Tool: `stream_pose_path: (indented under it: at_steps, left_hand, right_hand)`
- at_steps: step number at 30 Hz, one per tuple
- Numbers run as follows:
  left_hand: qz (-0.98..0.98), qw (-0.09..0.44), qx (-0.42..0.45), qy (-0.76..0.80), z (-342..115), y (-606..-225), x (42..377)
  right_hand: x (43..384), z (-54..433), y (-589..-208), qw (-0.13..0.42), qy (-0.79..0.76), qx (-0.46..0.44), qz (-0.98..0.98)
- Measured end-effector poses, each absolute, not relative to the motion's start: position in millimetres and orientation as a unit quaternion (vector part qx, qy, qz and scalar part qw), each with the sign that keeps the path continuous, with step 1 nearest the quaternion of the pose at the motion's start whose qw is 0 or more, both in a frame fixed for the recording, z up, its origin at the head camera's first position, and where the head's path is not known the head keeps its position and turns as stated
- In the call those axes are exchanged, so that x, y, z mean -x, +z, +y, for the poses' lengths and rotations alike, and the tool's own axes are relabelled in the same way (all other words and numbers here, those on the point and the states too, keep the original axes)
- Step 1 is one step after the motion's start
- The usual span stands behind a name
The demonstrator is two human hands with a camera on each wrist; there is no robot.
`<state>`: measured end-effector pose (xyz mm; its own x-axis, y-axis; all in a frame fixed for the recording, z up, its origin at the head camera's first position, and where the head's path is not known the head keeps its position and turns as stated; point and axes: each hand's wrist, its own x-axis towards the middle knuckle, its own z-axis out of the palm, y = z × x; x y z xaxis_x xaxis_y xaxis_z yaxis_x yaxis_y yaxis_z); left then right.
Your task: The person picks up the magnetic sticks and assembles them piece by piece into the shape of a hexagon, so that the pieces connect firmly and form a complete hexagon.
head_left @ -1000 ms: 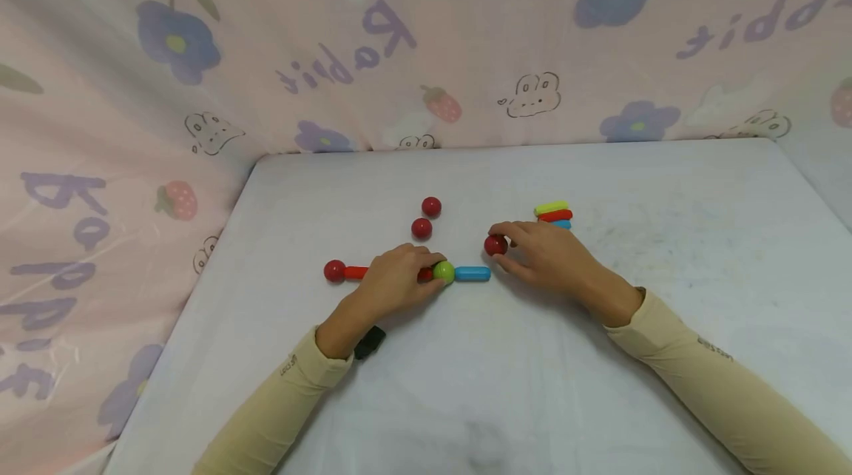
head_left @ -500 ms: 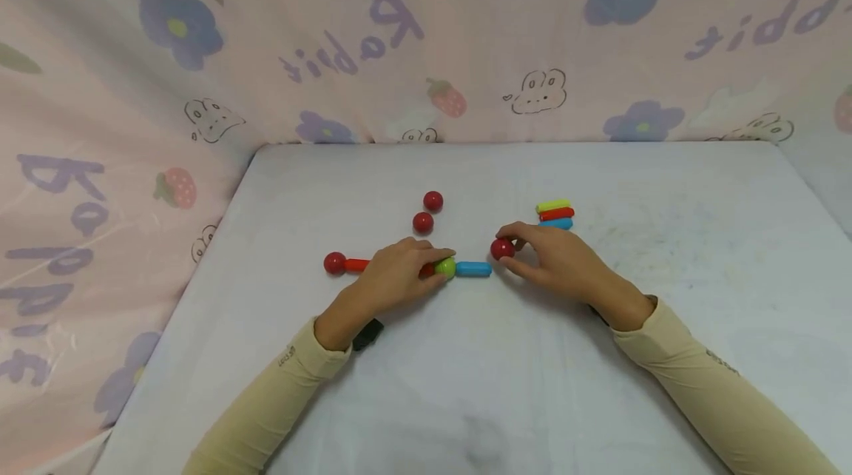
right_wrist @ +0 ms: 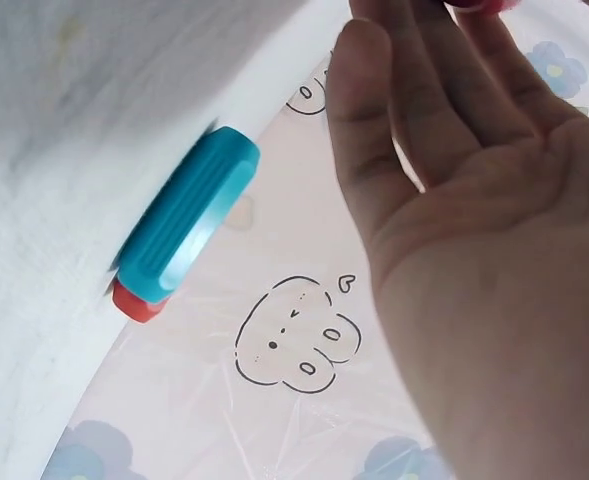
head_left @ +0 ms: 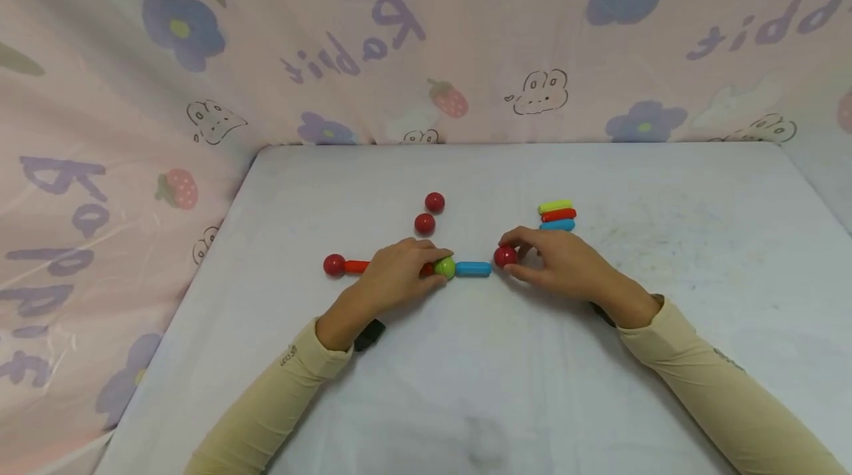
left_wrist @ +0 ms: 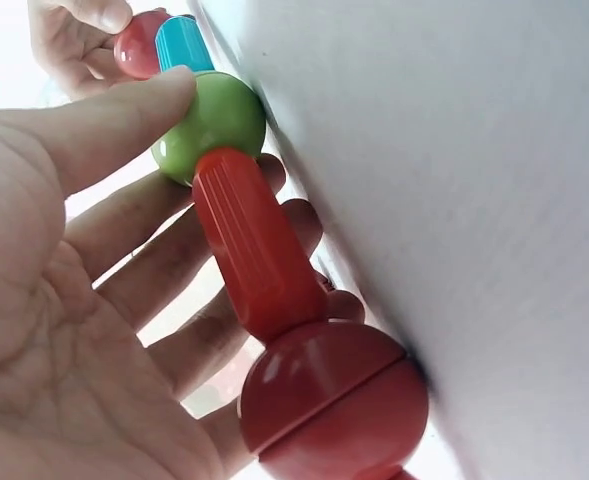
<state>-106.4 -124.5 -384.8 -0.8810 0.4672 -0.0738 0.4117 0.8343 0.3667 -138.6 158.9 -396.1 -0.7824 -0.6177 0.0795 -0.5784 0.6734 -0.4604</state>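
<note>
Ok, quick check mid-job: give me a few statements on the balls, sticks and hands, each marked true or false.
1. The right hand holds a red ball at the blue stick. True.
2. The left hand touches the green ball. True.
3. Three loose red balls lie behind the chain. False: two, far ball and near ball.
4. The stacked sticks are all red. False: yellow-green, red and blue.
</note>
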Motion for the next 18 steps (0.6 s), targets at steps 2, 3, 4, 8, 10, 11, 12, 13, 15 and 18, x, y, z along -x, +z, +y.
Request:
stream_pose_path:
  at_steps: [2,3,4,8,10,11,12,13,15,18]
  left_hand:
    - [0.955,0.082,-0.227,0.174,-124.4,-384.4,106.5]
    - [0.955,0.082,-0.224,0.176,-124.3,-384.4,106.6]
    - [0.955,0.083,-0.222,0.177,-124.0,-384.4,106.5]
    - [0.956,0.084,-0.214,0.184,-123.5,-385.5,106.7]
    - [0.956,0.083,-0.213,0.183,-123.4,-386.3,107.2]
    - [0.957,0.083,-0.213,0.182,-123.3,-386.7,107.4]
    - [0.957,0.082,-0.212,0.180,-123.3,-386.7,107.5]
    - [0.957,0.082,-0.212,0.178,-123.3,-386.8,107.7]
    - [0.958,0.084,-0.210,0.177,-123.3,-386.7,107.7]
    - [0.957,0.090,-0.209,0.180,-123.4,-386.3,107.9]
  right_hand:
    - [138.6,159.1,-396.6,0.048,-0.235,0.331,0.913]
    - [138.6,159.2,-396.9,0.052,-0.233,0.332,0.913]
    - [138.6,159.5,-397.5,0.055,-0.231,0.332,0.913]
    - [138.7,159.7,-399.9,0.063,-0.226,0.331,0.914]
    - [138.8,159.0,-400.8,0.064,-0.223,0.331,0.915]
    - [138.8,158.6,-401.1,0.064,-0.221,0.332,0.915]
    - [138.9,157.9,-401.3,0.064,-0.219,0.334,0.915]
    - [138.8,157.4,-401.5,0.065,-0.218,0.335,0.915]
    - [138.7,156.1,-401.4,0.066,-0.215,0.337,0.914]
    - [138.1,154.9,-400.7,0.066,-0.212,0.339,0.914]
